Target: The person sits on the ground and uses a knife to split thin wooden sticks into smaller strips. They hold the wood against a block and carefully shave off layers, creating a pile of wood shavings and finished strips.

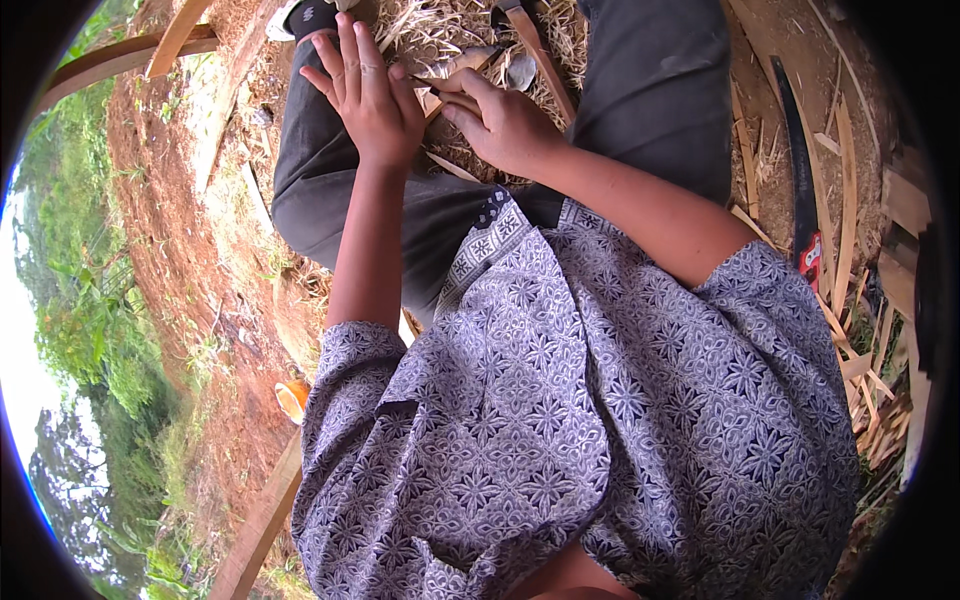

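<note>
My left hand point(372, 105) is raised at the upper middle, its fingers stretched out and spread, with nothing held in it. Just right of it, my right hand point(510, 125) is closed, fingers curled, around a thin, dark, pointed piece point(428, 81). The tip of this piece points toward the thumb side of my left hand; most of it is hidden by my fingers, so its kind cannot be made out. Beyond the hands, between my legs, lies a tool with a flat wooden handle point(541, 62) and a dark head, on ground strewn with pale shavings.
On the right lies a handsaw point(795, 150) with a dark blade and red handle, beside long wood strips point(848, 190) and a heap of offcuts. An orange container point(292, 400) sits on the reddish soil at left. Wooden beams point(262, 525) stand at the left side, with greenery beyond.
</note>
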A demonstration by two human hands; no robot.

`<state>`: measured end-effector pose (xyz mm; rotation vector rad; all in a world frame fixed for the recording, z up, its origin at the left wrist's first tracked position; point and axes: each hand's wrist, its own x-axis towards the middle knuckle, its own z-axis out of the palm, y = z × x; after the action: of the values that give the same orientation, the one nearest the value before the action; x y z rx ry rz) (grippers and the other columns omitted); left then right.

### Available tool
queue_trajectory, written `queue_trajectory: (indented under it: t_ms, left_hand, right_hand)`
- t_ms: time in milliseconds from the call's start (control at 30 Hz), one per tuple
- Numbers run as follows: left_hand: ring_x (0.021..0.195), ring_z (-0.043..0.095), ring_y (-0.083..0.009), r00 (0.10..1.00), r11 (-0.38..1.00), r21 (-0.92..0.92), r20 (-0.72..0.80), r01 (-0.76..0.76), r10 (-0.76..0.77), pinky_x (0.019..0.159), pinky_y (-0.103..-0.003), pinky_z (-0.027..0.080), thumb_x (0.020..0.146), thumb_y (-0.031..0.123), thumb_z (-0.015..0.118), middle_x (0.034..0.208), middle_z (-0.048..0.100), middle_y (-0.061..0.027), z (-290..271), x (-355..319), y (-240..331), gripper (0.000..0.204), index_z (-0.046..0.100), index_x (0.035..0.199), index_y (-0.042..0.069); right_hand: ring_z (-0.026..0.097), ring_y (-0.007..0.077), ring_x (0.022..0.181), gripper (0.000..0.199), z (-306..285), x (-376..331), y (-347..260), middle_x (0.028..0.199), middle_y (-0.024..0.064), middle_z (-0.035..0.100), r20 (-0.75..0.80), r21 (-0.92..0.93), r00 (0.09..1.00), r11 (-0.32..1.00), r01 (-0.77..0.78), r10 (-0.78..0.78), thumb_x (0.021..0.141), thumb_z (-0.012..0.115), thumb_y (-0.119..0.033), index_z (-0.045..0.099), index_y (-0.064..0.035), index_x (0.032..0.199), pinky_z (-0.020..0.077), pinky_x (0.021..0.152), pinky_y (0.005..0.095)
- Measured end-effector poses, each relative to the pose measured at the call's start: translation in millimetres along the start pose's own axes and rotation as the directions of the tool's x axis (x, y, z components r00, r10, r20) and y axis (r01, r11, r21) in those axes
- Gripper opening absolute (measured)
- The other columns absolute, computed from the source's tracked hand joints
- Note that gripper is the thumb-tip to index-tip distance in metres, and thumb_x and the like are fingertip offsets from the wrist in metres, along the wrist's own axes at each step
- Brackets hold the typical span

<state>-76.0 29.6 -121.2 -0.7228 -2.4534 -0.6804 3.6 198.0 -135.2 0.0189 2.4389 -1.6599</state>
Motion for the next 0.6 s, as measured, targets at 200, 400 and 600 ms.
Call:
queue_trajectory:
  t_ms: [200, 400, 600]
  left_hand:
    - [0.155, 0.021, -0.0454, 0.994, 0.996, 0.003, 0.061, -0.092, 0.092, 0.123, -0.062, -0.002, 0.100, 0.021, 0.047, 0.160, 0.041, -0.0223, -6.9, -6.0, -7.7, 0.055, 0.046, 0.149, -0.005]
    - [0.155, 0.023, -0.0448, 0.989, 0.992, 0.000, 0.078, -0.128, 0.127, 0.124, -0.062, -0.002, 0.101, 0.023, 0.046, 0.160, 0.043, -0.0206, -12.3, -4.0, -18.1, 0.054, 0.047, 0.149, -0.003]
    - [0.155, 0.023, -0.0425, 0.972, 0.980, -0.018, 0.124, -0.200, 0.201, 0.124, -0.061, 0.000, 0.102, 0.025, 0.046, 0.160, 0.043, -0.0175, -19.9, -6.7, -24.5, 0.055, 0.046, 0.151, 0.001]
  right_hand:
    - [0.072, 0.0375, 0.096, 0.029, -1.0, 4.7, 17.0, 0.099, 0.0169, 0.075, 0.084, -0.022, 0.987, 0.991, -0.136, 0.137, 0.100, 0.060, -0.026, 0.058, -0.0114, 0.125, 0.0562, 0.081, 0.0468]
    - [0.072, 0.0375, 0.090, 0.026, 6.8, 11.1, 27.6, 0.097, 0.0162, 0.075, -0.017, -0.057, 0.998, 0.997, -0.053, 0.052, 0.101, 0.059, -0.029, 0.063, -0.0115, 0.120, 0.0562, 0.076, 0.0484]
    - [0.073, 0.0339, 0.095, 0.026, 6.9, 0.3, 27.2, 0.101, 0.0134, 0.076, 0.014, -0.112, 0.997, 0.991, -0.069, 0.071, 0.100, 0.062, -0.026, 0.063, -0.0091, 0.119, 0.0579, 0.080, 0.0456]
